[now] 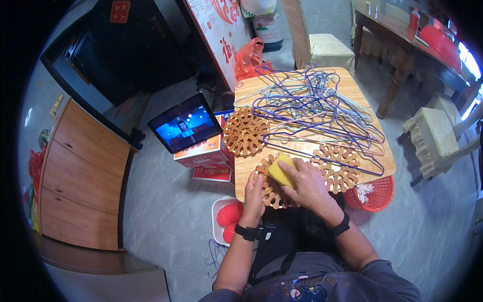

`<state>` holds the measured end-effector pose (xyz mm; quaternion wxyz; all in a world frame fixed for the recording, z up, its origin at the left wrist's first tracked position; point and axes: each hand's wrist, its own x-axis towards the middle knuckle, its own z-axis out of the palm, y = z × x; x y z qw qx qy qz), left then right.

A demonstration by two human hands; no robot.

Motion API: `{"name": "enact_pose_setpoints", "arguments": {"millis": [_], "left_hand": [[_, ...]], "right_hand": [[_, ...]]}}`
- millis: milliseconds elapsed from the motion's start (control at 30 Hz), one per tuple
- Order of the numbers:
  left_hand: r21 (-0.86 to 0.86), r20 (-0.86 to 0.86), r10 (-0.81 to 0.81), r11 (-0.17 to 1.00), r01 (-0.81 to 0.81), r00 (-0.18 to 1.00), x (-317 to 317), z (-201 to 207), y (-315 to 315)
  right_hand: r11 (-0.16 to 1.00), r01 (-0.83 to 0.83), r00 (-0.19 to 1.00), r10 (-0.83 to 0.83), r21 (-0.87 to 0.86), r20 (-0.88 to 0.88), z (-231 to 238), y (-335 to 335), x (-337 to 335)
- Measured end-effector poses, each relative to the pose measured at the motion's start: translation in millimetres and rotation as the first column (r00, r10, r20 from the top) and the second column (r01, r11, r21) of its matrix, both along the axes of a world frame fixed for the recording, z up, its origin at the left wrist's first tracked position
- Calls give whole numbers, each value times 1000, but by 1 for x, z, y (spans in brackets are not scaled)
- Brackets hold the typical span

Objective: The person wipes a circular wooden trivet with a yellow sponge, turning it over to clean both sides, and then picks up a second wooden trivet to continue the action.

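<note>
A round wooden trivet [272, 196] made of small brown pieces lies at the table's near edge. My left hand [254, 195] grips its left rim, thumb up. Pressed to its top is a yellow sponge [280, 172], with my right hand [309, 184] closed over the sponge's right side. Most of this trivet is hidden under the sponge and my hands. Another trivet [246, 132] rests at the table's left edge, and a third trivet [338, 176] sits just right of my right hand, partly beneath a hanger.
A tangled heap of blue and pale clothes hangers [322, 108] covers much of the wooden table [246, 93]. Left of it, a tablet [183, 123] stands on stacked boxes [201, 157]. Below are a white basket [216, 221] with red things and a red basket [381, 197] at right.
</note>
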<state>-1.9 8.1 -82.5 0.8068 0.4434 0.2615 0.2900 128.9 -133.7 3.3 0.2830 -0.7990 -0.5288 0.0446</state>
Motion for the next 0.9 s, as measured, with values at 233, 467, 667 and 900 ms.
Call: {"name": "enact_pose_setpoints", "arguments": {"millis": [233, 467, 667, 900], "left_hand": [[-3, 26, -4, 1000, 4, 1000, 1, 1, -2], [14, 14, -15, 1000, 15, 1000, 1, 4, -2], [1, -28, 5, 1000, -5, 1000, 2, 5, -3], [35, -10, 6, 999, -6, 1000, 1, -10, 1]], "right_hand": [[998, -13, 999, 11, 60, 37, -6, -1, 0], [995, 4, 999, -7, 98, 39, -8, 0, 0], [995, -1, 999, -3, 95, 50, -7, -2, -2], [998, -70, 995, 69, 4, 78, 1, -21, -15]]}}
